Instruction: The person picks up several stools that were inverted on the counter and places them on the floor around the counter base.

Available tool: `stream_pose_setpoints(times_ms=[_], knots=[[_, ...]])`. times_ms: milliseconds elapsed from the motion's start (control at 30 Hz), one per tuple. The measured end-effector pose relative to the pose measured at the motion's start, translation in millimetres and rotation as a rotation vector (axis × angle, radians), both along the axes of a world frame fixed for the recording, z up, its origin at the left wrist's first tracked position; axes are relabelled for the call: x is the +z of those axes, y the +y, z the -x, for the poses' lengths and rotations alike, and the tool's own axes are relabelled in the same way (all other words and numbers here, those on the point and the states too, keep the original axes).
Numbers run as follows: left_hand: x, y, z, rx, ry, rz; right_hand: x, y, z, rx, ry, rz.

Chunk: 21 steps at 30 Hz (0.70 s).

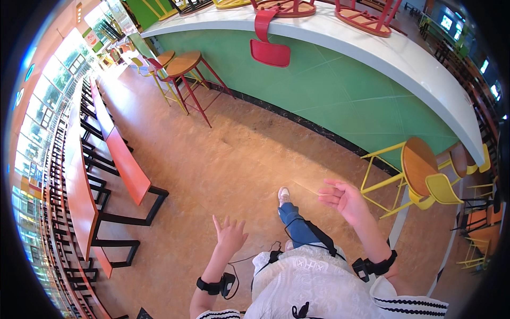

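Note:
Over the brown floor (191, 167), my left hand (231, 236) is raised with its fingers spread and nothing in it. My right hand (342, 199) hovers above the floor too, its fingers bent slightly and apart, holding nothing. Nearest to it stands a yellow metal bar stool (418, 159) with a round wooden seat and a low backrest. Below the hands, one shoe (283, 195) points forward in mid-stride. Black straps with small devices circle both forearms.
A white-topped curved counter (370, 52) with a green front carries upturned stools (364, 20). Two stools, one with a round wooden seat (187, 63), stand by its far end. Long dining tables (83, 191) and orange benches (123, 163) with black metal legs line the left side.

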<state>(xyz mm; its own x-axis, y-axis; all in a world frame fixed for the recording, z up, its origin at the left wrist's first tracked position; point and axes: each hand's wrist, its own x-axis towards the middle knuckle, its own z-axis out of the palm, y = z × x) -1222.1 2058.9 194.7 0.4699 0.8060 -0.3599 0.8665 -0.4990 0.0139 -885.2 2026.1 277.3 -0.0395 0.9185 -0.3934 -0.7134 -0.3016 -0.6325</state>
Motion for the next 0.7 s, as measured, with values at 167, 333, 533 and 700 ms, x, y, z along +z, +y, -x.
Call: stream_pose_setpoints(times_ms=[167,333,533,700], knots=[[1,100,-5,0.013,0.024,-0.027,-16,82,-9,0.012,-0.209,0.030],[24,203,-7,0.027,0.091,-0.019,-21,175,-24,-0.085,-0.211,0.157],[29,313,-19,0.028,0.080,-0.098,-17,274,-39,-0.122,-0.313,0.055],[36,392,-49,-0.038,-0.057,0.185,-5,333,-46,-0.075,-0.456,0.071]])
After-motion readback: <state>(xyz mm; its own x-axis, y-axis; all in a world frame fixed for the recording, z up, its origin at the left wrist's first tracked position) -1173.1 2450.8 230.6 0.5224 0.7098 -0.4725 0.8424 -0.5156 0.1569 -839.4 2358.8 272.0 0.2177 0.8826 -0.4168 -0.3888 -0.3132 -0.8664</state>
